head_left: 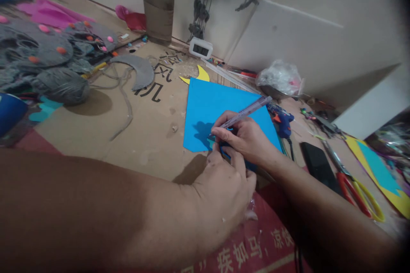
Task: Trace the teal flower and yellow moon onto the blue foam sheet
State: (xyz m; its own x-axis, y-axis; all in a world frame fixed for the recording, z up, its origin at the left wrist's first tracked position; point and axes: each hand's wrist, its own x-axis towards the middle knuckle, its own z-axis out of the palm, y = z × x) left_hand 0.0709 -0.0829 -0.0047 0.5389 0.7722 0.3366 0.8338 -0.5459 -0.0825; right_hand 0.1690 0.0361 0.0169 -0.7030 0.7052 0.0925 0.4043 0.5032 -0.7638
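The cardboard floor (150, 136) left of the blue sheet (208, 106) is mostly bare, so a hand can pass there, up to the printed black characters. Further left, the grey yarn ball (62, 85) and a loose grey cord (124, 98) block the way. Toward the far edge, the small clock (200, 47) and the cardboard tube (158, 4) stand close to the wall. Right of the sheet it is crowded: the blue glue gun (282, 120), the black phone (318, 164) and the scissors (352, 183) lie near together, with narrow gaps between them.
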